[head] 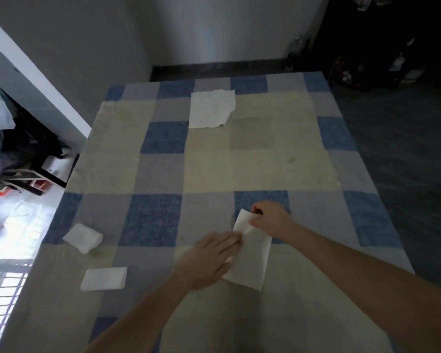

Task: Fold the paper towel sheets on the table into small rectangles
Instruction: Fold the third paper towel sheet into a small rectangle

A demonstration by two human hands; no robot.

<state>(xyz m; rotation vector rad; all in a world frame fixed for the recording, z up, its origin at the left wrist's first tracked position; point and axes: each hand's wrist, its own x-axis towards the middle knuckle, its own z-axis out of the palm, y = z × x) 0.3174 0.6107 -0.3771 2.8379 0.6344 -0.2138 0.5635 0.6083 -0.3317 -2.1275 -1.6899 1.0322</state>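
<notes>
- I can't make out the left hand (209, 258) sharply; it is motion-blurred, but its fingers lie straight and flat, pressing the near left edge of the strip (250, 253) and hiding part of that edge.
- My right hand (270, 220) sits at the strip's far end with fingers curled, thumb and fingers pinching the top corner; the fingertips themselves are tucked under and hidden.
- Both forearms run off the bottom of the frame.
- The strip is a sheet folded into a long rectangle, lying slanted on the cloth (265, 161) near the front, right of centre.
- I count four paper pieces in all: the strip, one open sheet (210, 109) flat near the far edge, and two small folded ones, pad one (83, 238) at the left edge and pad two (104, 278) just nearer me.
- The open sheet's right corner looks uneven or curled; I can't tell which.
- The two pads sit well apart from the strip, near each other but not touching.
- The cloth is checked in blue, grey and cream and covers the whole top.
- Beyond it stand a pale wall (214, 29) and dark skirting.
- The right side is too dark to read.
- At left, clutter and a bright barred window (3, 289) are blown out and cut off.
</notes>
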